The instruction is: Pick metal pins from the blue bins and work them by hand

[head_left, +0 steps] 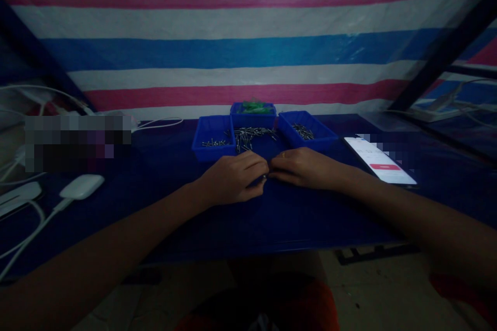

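Note:
My left hand [236, 178] is closed in a pinch above the dark blue table, and a tiny shiny bit shows at its fingertips. Opposite it, almost touching, my right hand [301, 166] has its fingers pressed together; what they hold is hidden. Just beyond the hands lies a loose pile of thin metal pins [248, 134]. A blue bin [213, 152] on the left holds similar small metal pieces. To the right, another blue bin [322, 140] contains more dark, thin pieces. Behind the pile, a third blue bin [253, 119] is filled with green material [255, 107].
A lit phone [382, 161] lies right of my right forearm. At the left are a white charger case [82, 186], white cables [42, 227] and a white device [19, 197]. The table's front edge [248, 256] runs below my hands; a striped sheet [248, 54] hangs behind.

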A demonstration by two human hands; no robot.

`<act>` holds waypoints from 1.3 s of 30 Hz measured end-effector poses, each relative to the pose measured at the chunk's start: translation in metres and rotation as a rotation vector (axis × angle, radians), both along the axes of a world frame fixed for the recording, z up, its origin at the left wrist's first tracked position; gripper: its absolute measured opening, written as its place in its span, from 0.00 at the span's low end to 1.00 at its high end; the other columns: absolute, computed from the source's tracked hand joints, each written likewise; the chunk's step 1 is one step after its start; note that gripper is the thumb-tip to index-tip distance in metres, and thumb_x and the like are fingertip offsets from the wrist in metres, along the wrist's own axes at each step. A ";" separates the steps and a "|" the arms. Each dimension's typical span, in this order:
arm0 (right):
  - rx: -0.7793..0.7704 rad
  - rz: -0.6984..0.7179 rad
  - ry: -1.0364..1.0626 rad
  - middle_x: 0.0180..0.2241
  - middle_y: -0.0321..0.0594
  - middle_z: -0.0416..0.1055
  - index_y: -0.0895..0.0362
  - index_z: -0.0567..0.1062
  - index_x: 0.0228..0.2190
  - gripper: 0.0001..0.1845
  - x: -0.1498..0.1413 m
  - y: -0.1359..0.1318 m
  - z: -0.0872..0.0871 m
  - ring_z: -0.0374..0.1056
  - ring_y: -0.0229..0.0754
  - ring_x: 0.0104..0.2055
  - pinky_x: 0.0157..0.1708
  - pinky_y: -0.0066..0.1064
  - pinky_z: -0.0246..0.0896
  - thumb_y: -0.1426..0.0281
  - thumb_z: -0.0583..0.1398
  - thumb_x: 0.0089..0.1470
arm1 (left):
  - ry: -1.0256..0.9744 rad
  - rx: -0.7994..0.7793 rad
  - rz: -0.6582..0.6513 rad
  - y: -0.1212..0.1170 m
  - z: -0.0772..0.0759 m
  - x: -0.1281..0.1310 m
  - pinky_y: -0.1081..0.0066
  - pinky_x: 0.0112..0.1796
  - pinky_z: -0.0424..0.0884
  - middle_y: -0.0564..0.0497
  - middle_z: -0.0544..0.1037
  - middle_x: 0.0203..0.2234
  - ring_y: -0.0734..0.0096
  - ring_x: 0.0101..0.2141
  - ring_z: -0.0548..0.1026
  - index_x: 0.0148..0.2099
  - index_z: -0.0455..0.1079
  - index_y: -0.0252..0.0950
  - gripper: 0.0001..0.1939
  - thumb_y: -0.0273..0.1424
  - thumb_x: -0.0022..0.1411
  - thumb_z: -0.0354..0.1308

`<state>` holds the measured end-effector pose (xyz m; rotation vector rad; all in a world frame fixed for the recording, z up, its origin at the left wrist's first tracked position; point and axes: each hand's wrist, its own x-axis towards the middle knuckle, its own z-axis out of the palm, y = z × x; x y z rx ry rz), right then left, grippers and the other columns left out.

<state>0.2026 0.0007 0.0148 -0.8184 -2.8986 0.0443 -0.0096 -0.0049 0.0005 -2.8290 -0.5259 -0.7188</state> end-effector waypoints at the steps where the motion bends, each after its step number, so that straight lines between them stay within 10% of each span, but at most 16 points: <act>1: -0.001 -0.012 -0.003 0.26 0.38 0.66 0.59 0.68 0.31 0.11 0.000 0.000 0.001 0.62 0.36 0.27 0.27 0.28 0.53 0.66 0.50 0.57 | 0.004 -0.020 0.002 0.000 0.000 0.000 0.73 0.36 0.67 0.48 0.72 0.35 0.72 0.37 0.69 0.37 0.64 0.33 0.07 0.28 0.58 0.47; 10: -0.009 -0.045 0.026 0.29 0.41 0.69 0.60 0.69 0.38 0.17 0.001 -0.002 0.004 0.64 0.38 0.30 0.30 0.30 0.55 0.62 0.49 0.58 | 0.078 0.020 0.224 0.005 -0.002 0.001 0.73 0.28 0.63 0.53 0.71 0.23 0.73 0.26 0.68 0.33 0.65 0.34 0.07 0.31 0.58 0.49; 39: -0.019 -0.161 0.016 0.26 0.39 0.68 0.59 0.67 0.32 0.09 0.003 0.004 0.005 0.63 0.37 0.26 0.26 0.29 0.51 0.68 0.50 0.55 | 0.125 -0.056 0.351 0.009 -0.004 0.000 0.74 0.25 0.60 0.52 0.72 0.24 0.73 0.26 0.70 0.35 0.66 0.34 0.08 0.31 0.61 0.47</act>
